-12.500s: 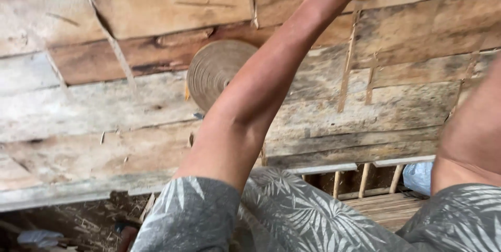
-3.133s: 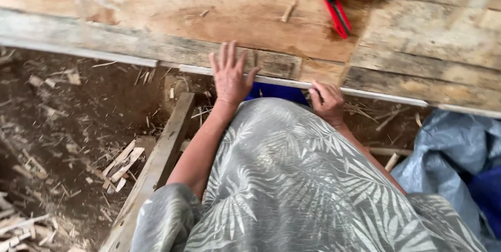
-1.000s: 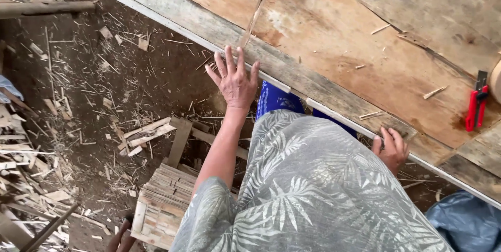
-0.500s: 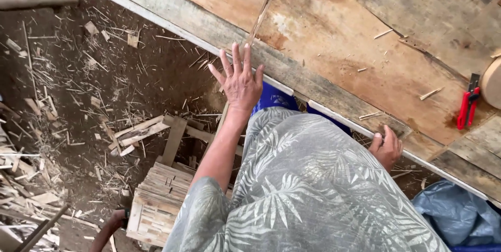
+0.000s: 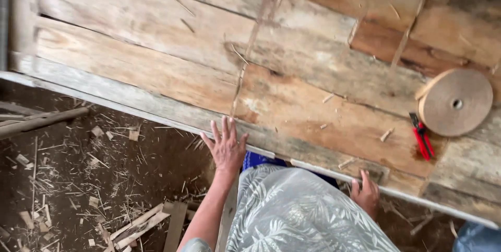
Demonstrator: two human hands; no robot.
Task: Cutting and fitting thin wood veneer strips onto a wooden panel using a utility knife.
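My left hand (image 5: 226,146) lies flat with fingers spread on the front edge of a rough plank worktable (image 5: 156,69). My right hand (image 5: 366,193) curls its fingers over that same edge further right. Neither hand holds a loose object. A leaf-patterned grey garment (image 5: 297,215) covers my body between the two arms. A flat roll of tan strip (image 5: 455,103) lies on the planks at the right, with red-handled pliers (image 5: 422,140) just beside it on its left.
Below the table edge is a dirt floor (image 5: 78,179) littered with wood splinters and short slats (image 5: 151,220). A grey pole (image 5: 42,120) lies at the left. Small wood chips (image 5: 386,135) dot the planks. Something blue (image 5: 258,159) shows under the edge.
The view has swung up onto the tabletop, so the roll and pliers are in full sight. Both hands stay on the table edge; the slatted crate on the floor has left the view.
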